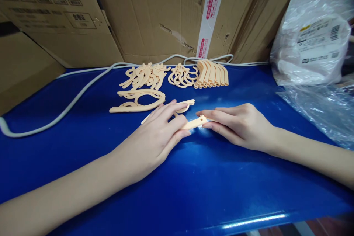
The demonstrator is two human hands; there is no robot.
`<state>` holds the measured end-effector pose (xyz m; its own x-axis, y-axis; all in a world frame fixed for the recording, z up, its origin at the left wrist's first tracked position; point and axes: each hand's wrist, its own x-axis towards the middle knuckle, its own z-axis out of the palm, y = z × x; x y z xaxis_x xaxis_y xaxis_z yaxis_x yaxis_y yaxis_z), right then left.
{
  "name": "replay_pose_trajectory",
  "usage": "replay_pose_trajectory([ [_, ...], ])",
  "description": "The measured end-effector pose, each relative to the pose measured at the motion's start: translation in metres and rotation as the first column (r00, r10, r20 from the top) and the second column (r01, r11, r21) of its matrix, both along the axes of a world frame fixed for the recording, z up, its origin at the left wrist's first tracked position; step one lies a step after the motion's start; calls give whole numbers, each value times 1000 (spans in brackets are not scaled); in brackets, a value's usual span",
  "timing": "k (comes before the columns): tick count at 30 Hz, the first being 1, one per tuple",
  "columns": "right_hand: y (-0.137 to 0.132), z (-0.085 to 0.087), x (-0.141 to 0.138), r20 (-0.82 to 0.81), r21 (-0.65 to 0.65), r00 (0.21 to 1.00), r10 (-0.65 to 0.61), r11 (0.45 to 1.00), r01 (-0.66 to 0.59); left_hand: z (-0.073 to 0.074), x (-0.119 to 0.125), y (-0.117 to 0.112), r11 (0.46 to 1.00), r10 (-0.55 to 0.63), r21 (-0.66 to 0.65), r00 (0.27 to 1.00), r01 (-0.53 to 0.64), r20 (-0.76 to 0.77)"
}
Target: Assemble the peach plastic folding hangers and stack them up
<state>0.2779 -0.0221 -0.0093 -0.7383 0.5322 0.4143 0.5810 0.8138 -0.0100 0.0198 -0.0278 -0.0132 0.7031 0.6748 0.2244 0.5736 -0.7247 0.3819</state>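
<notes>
My left hand [155, 132] is closed with thumb and fingers around a flat beige hanger arm [195, 122], whose holed end points right. My right hand [243, 127] pinches at that end; a thin beige strip [211, 119] shows between its fingers, mostly hidden. Partly under my left fingers lies another beige hanger piece [189, 102]. Just beyond, a folded beige hanger [138, 108] rests on the blue table [177, 191]. Farther back are a pile of small curved beige parts [148, 76], a heap of beige hooks [182, 76] and a neat row of beige hanger arms [211, 74].
Cardboard boxes [155, 11] wall off the back and left. A white cable [83, 94] runs along the rear and down the left side. At right sits a plastic-wrapped white roll [312, 48] with clear plastic film [320, 107] spread before it.
</notes>
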Motion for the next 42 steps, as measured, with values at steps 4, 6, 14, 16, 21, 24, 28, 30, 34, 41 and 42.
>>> replay_pose_trajectory([
  [4,0,0,0,40,156,999,-19,988,13,1,1,0,1000,-16,7,1000,16,9],
  [6,1,1,0,62,222,998,-24,975,10,3,1,0,1000,-22,1,1000,22,14],
  [14,0,3,1,92,237,996,-15,972,-7,2,2,0,1000,-20,-4,1000,20,16],
  [16,0,2,0,83,236,997,-4,972,-16,-1,2,0,1000,-21,6,1000,21,21],
  [21,-1,1,-1,58,245,998,1,969,-16,-3,2,0,1000,-14,19,1000,13,18],
  [24,-1,0,-1,48,213,999,-19,977,9,-1,2,0,1000,-17,14,1000,17,-4],
  [28,-1,-1,-1,34,162,999,-17,987,12,0,2,0,1000,-19,21,1000,20,-16],
  [30,-1,-1,-2,28,159,999,-16,987,11,0,2,0,1000,-18,19,1000,18,-18],
  [34,-1,-2,-3,15,149,1000,-15,989,12,0,2,0,1000,-26,16,999,26,-21],
  [41,-1,-3,-2,25,156,1000,-11,988,7,-1,2,-1,1000,-25,3,999,25,-37],
  [42,-1,-3,-1,31,157,999,-11,988,6,0,2,-1,1000,-28,-7,999,27,-39],
])
